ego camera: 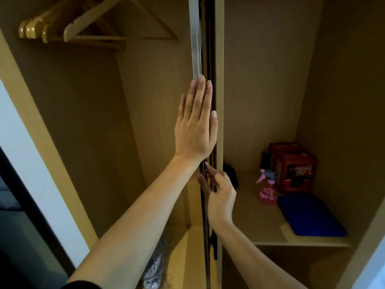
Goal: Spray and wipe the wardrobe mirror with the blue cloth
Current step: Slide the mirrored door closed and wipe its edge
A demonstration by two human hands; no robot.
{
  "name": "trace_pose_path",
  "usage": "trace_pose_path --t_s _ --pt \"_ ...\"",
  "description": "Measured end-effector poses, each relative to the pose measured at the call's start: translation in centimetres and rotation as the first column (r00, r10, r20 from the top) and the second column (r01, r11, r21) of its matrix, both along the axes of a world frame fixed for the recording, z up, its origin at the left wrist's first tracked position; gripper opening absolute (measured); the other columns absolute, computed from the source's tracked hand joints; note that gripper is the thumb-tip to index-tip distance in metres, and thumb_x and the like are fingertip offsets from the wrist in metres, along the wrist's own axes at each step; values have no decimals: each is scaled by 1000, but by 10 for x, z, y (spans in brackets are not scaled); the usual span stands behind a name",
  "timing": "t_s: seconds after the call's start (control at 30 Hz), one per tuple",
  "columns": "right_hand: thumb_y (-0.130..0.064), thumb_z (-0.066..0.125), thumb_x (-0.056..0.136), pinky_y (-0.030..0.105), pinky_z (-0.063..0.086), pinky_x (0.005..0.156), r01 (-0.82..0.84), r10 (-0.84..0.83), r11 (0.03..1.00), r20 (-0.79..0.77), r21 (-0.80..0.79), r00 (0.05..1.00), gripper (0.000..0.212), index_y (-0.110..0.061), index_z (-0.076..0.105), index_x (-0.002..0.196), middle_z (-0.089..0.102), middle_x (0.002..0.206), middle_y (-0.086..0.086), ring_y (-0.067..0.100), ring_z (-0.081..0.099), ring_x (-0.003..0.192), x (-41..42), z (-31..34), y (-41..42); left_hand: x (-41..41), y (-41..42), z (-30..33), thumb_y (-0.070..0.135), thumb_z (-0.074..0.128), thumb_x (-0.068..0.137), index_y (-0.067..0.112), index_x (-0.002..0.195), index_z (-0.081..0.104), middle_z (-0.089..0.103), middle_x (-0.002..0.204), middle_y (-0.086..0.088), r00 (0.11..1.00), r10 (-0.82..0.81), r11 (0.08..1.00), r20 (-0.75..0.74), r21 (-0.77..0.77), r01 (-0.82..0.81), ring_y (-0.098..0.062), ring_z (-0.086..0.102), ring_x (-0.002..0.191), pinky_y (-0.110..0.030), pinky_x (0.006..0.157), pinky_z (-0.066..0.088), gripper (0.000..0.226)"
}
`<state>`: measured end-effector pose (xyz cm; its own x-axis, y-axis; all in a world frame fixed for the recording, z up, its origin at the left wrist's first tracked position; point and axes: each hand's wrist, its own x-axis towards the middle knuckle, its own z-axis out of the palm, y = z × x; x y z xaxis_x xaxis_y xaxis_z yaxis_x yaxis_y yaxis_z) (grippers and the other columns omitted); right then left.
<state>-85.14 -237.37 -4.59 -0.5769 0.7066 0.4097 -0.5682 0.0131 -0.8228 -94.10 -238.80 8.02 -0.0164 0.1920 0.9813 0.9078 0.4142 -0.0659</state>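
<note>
While the left hand point(195, 124) lies flat with fingers straight against the thin edge of the mirror panel point(195, 38), which stands edge-on at the centre of the wardrobe, the right hand point(218, 192) sits just below it with fingers curled loosely onto the dark track of the same edge, gripping nothing else. To the right, on a shelf point(260, 222), the blue cloth point(310, 215) lies folded near the front, the pink spray bottle point(267, 188) stands just beside its left far corner, and a red box point(293, 165) stands behind both. Wooden hangers point(68, 28) hang at the far upper left.
</note>
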Motion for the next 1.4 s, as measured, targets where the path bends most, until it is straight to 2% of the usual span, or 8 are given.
trace_pose_path --t_s 0.1,0.3,0.4,0.63,0.8,0.9,1.13,1.4 --pt "16 51 89 42 53 96 -25 25 1000 5 -18 1000 46 -23 69 104 61 101 -1 25 60 112 -8 3 6 -9 7 -1 20 38 100 0 148 30 27 156 -20 1000 -3 1000 9 -11 3 -21 9 146 -46 120 20 52" --pt "7 53 95 13 48 89 49 -53 996 44 81 998 36 -22 65 114 62 108 -1 -2 60 106 -24 6 13 -22 15 1 22 35 100 0 149 27 25 157 -19 1000 -12 999 18 -30 12 -22 10 147 -47 120 20 54" --pt "3 41 101 20 53 85 -29 29 998 4 -59 1000 31 -5 66 118 63 116 13 15 63 110 -25 3 13 -23 15 0 22 36 100 0 148 28 25 157 -19 1000 -5 999 18 -36 5 -22 9 147 -47 120 19 54" --pt "-9 38 103 33 53 95 17 -17 999 1 -48 1000 32 -5 65 120 62 123 15 23 61 116 -23 2 12 -17 13 0 22 39 100 4 149 29 29 156 -17 997 73 997 6 -21 -73 -19 10 146 -45 121 11 53" --pt "-1 60 91 30 50 98 96 -137 961 146 258 980 42 -38 58 110 66 112 -6 6 61 108 -1 -6 29 16 17 -28 8 50 96 6 147 32 32 154 -15 998 -39 997 -42 -74 35 -21 17 146 -48 120 18 53" --pt "10 58 88 29 51 96 141 -189 966 219 219 957 55 -41 56 110 65 114 -7 6 61 109 25 -20 52 41 28 -62 8 49 97 5 148 33 29 156 -14 982 -162 970 96 -165 177 -23 20 148 -48 119 21 53" --pt "-4 59 93 3 46 74 411 -447 894 439 179 780 36 -21 62 125 63 108 -19 -13 58 92 91 -70 139 82 74 -142 24 38 102 12 150 30 29 158 -3 876 -154 851 457 -389 353 -13 23 147 -42 120 22 50" --pt "-17 60 95 17 46 80 468 -472 862 642 193 605 33 -22 61 128 63 124 -3 10 59 109 137 -140 246 110 160 -231 33 36 103 19 153 22 21 160 2 700 39 657 713 -546 520 -11 18 147 -35 121 19 54"
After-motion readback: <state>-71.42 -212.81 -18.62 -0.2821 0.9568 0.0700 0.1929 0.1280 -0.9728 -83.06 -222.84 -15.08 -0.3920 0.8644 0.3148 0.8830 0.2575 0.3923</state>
